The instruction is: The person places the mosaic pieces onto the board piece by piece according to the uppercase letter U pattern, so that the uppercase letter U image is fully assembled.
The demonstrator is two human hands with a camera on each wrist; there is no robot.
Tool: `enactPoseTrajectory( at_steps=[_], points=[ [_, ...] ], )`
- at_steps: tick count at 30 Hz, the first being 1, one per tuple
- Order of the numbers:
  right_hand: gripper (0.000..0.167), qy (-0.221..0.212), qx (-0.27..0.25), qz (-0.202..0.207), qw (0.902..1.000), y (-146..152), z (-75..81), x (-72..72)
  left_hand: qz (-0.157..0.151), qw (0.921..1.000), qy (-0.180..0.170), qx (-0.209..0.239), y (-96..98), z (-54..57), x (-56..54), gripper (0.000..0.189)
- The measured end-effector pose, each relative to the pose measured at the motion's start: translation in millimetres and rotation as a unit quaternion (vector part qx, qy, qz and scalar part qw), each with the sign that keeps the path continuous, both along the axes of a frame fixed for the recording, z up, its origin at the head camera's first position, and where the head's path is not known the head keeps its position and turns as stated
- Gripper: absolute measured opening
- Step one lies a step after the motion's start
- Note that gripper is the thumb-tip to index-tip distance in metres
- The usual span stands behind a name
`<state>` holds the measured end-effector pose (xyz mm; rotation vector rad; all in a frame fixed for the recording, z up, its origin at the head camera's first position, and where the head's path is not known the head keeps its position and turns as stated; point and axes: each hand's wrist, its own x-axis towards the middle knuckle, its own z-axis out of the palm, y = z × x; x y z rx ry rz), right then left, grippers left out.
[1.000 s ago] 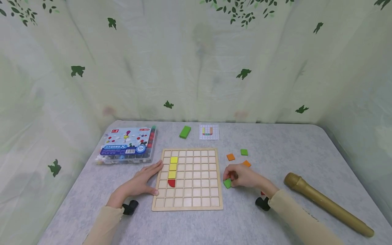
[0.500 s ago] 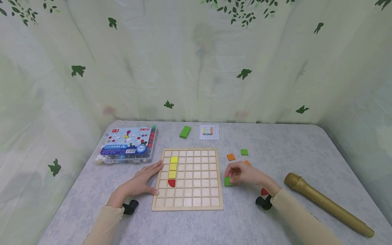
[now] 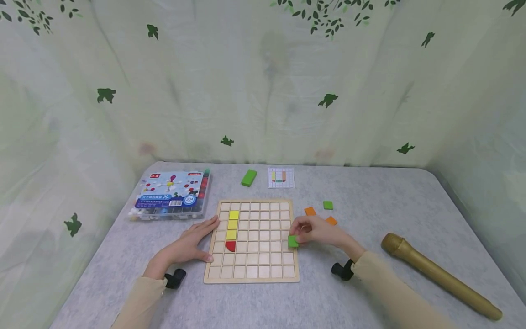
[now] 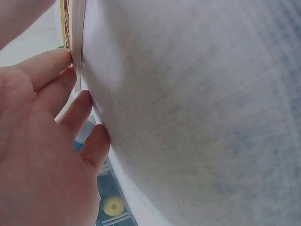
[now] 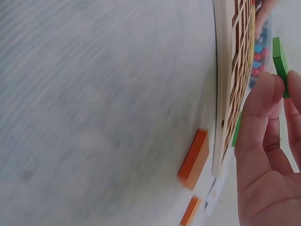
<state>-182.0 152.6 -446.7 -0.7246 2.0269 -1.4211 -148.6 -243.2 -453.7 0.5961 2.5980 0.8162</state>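
A wooden grid board (image 3: pixel 263 261) lies on the table, with three yellow square tiles (image 3: pixel 232 225) in a column and a red rounded tile (image 3: pixel 230 246) just below them. My left hand (image 3: pixel 186 244) rests against the board's left edge, fingers extended; in the left wrist view its fingertips (image 4: pixel 66 59) touch the board's side. Between thumb and fingers, my right hand (image 3: pixel 318 232) pinches a green square tile (image 3: pixel 292 241) over the board's right edge. The right wrist view shows that green tile (image 5: pixel 280 61) raised clear of the board (image 5: pixel 223 94).
Orange tiles (image 3: pixel 331 220) and another green tile (image 3: pixel 327 205) lie right of the board. Behind it are a green block (image 3: pixel 248 177) and a pattern card (image 3: pixel 281 177). A clear parts box (image 3: pixel 170 195) stands back left, a gold microphone-shaped stick (image 3: pixel 441 275) at right.
My right hand first turned the green tile beside the board, then carried it left to the board's right edge. The left hand has stayed in place.
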Motion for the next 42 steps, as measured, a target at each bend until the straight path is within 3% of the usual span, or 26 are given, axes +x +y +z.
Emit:
enactPoseTrajectory(
  at_steps=[14, 24, 30, 37, 42],
  points=[
    [0.011, -0.009, 0.005, 0.018, 0.9998, -65.4, -0.6, -5.3, -0.003, 1.0, 0.002, -0.001, 0.2, -0.4, -0.3, 0.101],
    [0.013, 0.021, 0.031, 0.026, 0.999, -108.8, 1.0, -9.0, -0.004, 1.0, 0.003, -0.002, 0.2, 0.7, 0.1, 0.101],
    [0.014, 0.059, 0.067, 0.026, 0.9956, -125.2, 0.3, -8.9, -0.002, 1.0, 0.002, 0.0, 0.5, 1.1, 0.3, 0.101],
    [0.015, 0.058, 0.08, 0.006, 0.9951, -134.4, 1.0, -4.9, -0.002, 1.0, 0.0, 0.0, 0.0, -0.4, -0.3, 0.101],
    [0.018, 0.082, 0.112, -0.008, 0.9903, -138.5, -1.0, -3.5, -0.002, 1.0, 0.002, 0.001, -0.5, -1.3, -0.5, 0.101]
  ],
)
